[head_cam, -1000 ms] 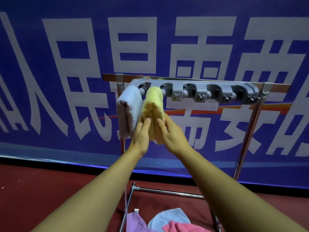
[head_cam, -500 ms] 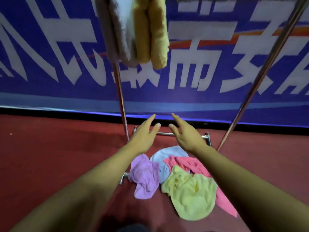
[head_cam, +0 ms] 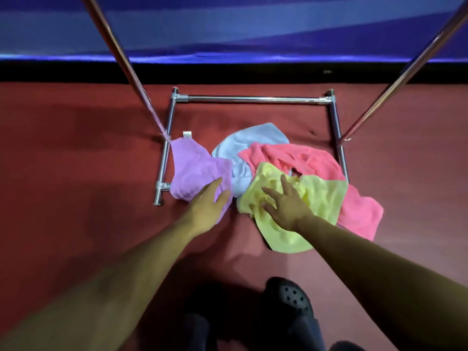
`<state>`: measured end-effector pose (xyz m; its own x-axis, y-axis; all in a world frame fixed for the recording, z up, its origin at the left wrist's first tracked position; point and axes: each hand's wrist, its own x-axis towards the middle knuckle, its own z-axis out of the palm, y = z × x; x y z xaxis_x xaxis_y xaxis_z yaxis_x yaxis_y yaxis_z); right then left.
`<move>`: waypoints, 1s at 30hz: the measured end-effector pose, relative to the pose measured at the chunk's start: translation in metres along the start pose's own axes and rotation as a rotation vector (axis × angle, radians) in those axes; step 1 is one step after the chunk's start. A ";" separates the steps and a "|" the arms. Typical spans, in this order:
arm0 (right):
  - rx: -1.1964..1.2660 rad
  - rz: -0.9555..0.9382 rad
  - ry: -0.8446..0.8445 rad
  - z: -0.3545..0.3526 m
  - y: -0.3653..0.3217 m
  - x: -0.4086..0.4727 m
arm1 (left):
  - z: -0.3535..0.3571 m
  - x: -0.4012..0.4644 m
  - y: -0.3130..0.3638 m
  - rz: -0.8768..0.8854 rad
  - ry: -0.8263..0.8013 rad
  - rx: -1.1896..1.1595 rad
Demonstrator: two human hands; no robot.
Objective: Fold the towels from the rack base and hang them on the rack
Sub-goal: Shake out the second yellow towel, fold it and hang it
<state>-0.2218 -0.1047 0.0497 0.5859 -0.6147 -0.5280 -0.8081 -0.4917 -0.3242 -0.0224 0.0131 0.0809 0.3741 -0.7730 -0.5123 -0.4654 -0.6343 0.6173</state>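
Several crumpled towels lie inside the chrome rack base (head_cam: 249, 99) on the red floor: a purple towel (head_cam: 195, 168) at the left, a light blue towel (head_cam: 250, 138) behind, a pink towel (head_cam: 304, 158) at the right and a yellow-green towel (head_cam: 321, 196) in front. My left hand (head_cam: 209, 206) is over the near edge of the purple towel, fingers spread and holding nothing. My right hand (head_cam: 285, 205) lies flat on the yellow-green towel, fingers apart, with no grip visible. The rack's top bar is out of view.
Two slanted chrome uprights rise from the base, the left upright (head_cam: 126, 64) and the right upright (head_cam: 405, 72). A blue banner (head_cam: 240, 26) hangs behind. A dark perforated shoe (head_cam: 291, 297) shows at the bottom on the red floor (head_cam: 76, 160).
The view dropped from the hung towels on the rack's top bar down to the base. Both hands let go of the hung yellow towel and came down onto the purple and yellow-green towels.
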 end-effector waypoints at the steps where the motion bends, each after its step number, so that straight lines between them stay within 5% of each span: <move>1: -0.053 0.011 -0.009 0.008 0.006 0.008 | 0.008 0.008 -0.009 0.010 -0.006 0.028; 7: -0.081 0.155 -0.055 0.042 0.036 0.053 | 0.039 0.038 -0.041 -0.037 -0.022 0.060; 15: 0.363 0.150 0.205 0.029 0.027 0.031 | 0.036 0.030 -0.024 -0.001 0.016 0.024; 30: 0.730 -0.187 0.548 -0.190 -0.053 -0.124 | -0.090 -0.104 0.125 0.211 -0.033 -0.223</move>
<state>-0.2405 -0.1196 0.2820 0.5072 -0.8612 -0.0334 -0.4264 -0.2170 -0.8781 -0.0469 0.0140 0.2651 0.2595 -0.8896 -0.3758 -0.3410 -0.4484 0.8262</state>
